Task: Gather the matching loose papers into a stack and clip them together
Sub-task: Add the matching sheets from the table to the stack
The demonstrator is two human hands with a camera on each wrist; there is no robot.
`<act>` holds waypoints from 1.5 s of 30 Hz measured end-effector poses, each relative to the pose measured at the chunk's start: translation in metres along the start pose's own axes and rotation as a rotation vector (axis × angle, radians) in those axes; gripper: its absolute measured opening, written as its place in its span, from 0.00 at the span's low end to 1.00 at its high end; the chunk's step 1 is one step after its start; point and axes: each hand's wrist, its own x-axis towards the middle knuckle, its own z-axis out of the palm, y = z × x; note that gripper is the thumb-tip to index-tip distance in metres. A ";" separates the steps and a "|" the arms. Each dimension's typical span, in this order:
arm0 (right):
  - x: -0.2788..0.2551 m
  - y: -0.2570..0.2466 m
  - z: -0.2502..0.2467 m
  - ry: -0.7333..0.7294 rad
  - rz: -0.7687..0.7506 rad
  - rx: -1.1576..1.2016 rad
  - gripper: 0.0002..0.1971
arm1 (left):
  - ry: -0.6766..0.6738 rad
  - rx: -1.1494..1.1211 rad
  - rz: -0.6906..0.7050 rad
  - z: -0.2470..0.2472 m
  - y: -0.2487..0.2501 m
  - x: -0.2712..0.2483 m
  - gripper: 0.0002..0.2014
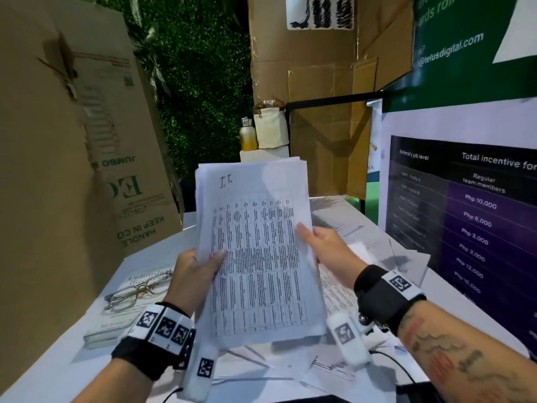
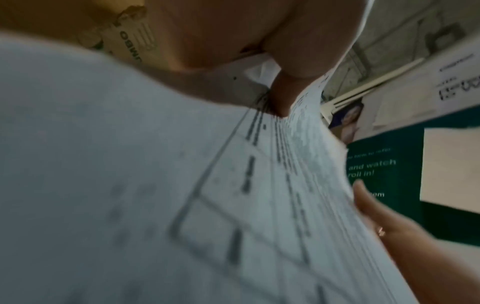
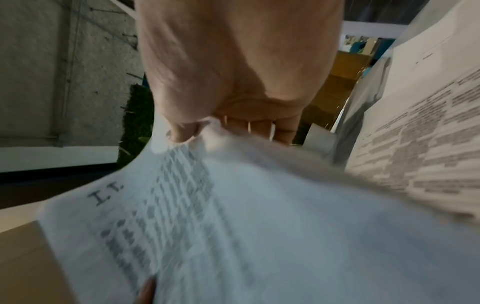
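Both hands hold the stack of papers (image 1: 255, 251) upright above the bench (image 1: 58, 362): left hand (image 1: 191, 277) pinches at 9 o'clock, right hand (image 1: 325, 242) at 3 o'clock. Better to tap the lower edge on the bench, keeping the fingers loose so the sheets align.

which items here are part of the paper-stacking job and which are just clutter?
In the job:
- paper stack, held upright off the table, left hand and right hand each with a grip on one side edge
- loose papers lying on the table under it

Lying about:
- glasses on a book
- cardboard box
- bottle
- poster
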 end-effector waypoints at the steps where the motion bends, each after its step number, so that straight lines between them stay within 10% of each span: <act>1: 0.002 0.002 -0.009 0.027 0.032 -0.054 0.25 | -0.001 -0.007 -0.010 -0.004 0.001 0.003 0.11; 4: 0.008 0.024 -0.053 0.104 0.192 -0.598 0.21 | 0.029 0.018 -0.048 -0.014 -0.003 0.011 0.08; 9: -0.008 0.056 -0.089 0.000 0.524 -1.101 0.47 | 0.052 -0.030 -0.197 -0.020 -0.019 0.014 0.11; 14: -0.011 0.058 -0.087 0.012 0.528 -1.087 0.37 | 0.050 -0.099 -0.271 -0.012 -0.029 0.013 0.12; 17: -0.006 0.057 -0.088 0.100 0.389 -0.996 0.13 | 0.034 -0.154 -0.281 -0.012 -0.027 0.013 0.11; 25: 0.000 0.034 -0.086 0.416 0.011 -0.841 0.02 | 0.034 -0.420 -0.304 -0.012 -0.027 0.016 0.15; 37: -0.008 -0.009 -0.032 0.172 0.073 0.089 0.08 | -0.117 -0.549 -0.355 0.009 -0.014 0.006 0.15; 42: -0.008 0.001 -0.014 -0.015 0.157 0.130 0.18 | -0.128 -0.472 -0.363 0.004 -0.019 0.009 0.15; 45: 0.005 0.023 -0.032 0.162 0.156 -0.332 0.19 | -0.093 -0.392 -0.364 -0.006 -0.026 0.011 0.13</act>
